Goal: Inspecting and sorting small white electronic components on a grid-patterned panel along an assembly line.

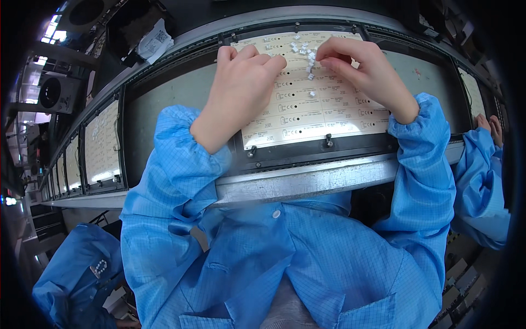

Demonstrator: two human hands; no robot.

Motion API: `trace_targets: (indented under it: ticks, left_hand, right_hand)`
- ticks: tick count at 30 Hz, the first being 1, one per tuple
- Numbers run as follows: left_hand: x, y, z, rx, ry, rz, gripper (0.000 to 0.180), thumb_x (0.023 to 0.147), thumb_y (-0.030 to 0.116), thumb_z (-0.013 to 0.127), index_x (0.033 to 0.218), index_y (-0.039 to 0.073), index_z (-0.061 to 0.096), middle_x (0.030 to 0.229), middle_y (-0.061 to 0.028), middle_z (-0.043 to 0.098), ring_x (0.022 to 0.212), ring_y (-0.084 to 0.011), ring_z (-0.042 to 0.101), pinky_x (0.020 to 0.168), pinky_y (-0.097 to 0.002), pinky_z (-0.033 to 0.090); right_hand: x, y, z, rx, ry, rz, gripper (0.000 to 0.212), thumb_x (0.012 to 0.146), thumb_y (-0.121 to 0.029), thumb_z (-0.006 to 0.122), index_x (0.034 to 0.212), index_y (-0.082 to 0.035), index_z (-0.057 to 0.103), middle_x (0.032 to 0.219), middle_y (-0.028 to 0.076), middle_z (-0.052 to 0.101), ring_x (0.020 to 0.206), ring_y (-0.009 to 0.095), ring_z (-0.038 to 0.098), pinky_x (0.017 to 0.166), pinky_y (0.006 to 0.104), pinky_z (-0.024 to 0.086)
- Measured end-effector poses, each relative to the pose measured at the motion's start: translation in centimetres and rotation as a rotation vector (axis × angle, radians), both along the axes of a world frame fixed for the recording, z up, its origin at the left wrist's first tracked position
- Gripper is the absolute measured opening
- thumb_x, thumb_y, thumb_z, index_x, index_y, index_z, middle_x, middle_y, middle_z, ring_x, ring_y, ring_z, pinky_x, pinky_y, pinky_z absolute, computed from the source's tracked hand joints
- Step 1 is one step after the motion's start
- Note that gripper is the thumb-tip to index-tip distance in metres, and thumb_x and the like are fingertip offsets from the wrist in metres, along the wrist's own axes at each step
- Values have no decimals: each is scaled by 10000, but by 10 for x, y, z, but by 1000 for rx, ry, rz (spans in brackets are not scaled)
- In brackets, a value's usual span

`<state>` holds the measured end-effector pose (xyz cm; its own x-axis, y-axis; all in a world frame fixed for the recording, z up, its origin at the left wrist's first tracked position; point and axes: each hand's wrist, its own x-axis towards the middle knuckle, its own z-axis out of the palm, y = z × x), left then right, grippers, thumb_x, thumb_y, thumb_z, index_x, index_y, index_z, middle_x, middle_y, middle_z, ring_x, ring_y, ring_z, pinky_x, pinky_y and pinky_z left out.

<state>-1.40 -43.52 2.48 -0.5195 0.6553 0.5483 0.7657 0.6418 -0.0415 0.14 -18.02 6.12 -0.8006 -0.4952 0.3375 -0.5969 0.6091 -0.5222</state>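
Observation:
A cream-white printed board panel (323, 123) lies in a dark frame in front of me. Several small white connectors (312, 75) are scattered in a loose line over its upper middle. My left hand (241, 90) is closed over the panel's left part, knuckles up. Its fingertips are turned down and hidden, so anything in them is out of sight. Beside the white pieces, my right hand (364, 71) has thumb and forefinger drawn together in a pinch. Whatever lies between those tips is too small to make out.
Dark fixture clips (329, 141) stand along the panel's near edge, above a metal rail (307, 178). More panels (102, 143) continue down the line at left. At right, a co-worker's hands (489, 127) reach toward another panel (471, 93). A labelled plastic bag (155, 43) lies beyond the line.

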Motion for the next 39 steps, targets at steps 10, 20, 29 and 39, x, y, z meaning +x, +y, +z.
trace_targets:
  ticks: [10,20,29,39]
  left_hand:
    - [0,43,8,-35,12,-17,153,846,161,676,997,162,702,894,3,673,887,-208,611,858,-402,370]
    - [-14,47,-3,172,-268,-148,108,888,134,621,984,112,667,856,-45,679,835,-250,660,824,-417,382]
    - [-25,25,12,305,-450,-222,214,942,200,648,1046,23,710,886,-92,646,728,-183,616,669,-312,509]
    - [-13,-4,38,610,-1290,-251,268,1034,236,549,1156,41,687,800,17,638,642,-9,514,558,-147,412]
  right_hand:
    - [6,32,12,-123,-32,9,157,926,-66,648,1069,-4,627,928,63,684,861,126,659,799,273,526]
    - [20,41,12,68,-205,-159,117,922,-67,621,1019,-3,624,849,71,709,764,120,660,685,246,494]
    - [11,43,-3,149,-220,-170,134,870,-80,697,985,-15,674,795,50,630,702,123,541,642,269,449]
    - [17,41,8,169,-222,-186,133,855,-52,695,982,-15,676,780,60,622,711,149,554,659,283,460]
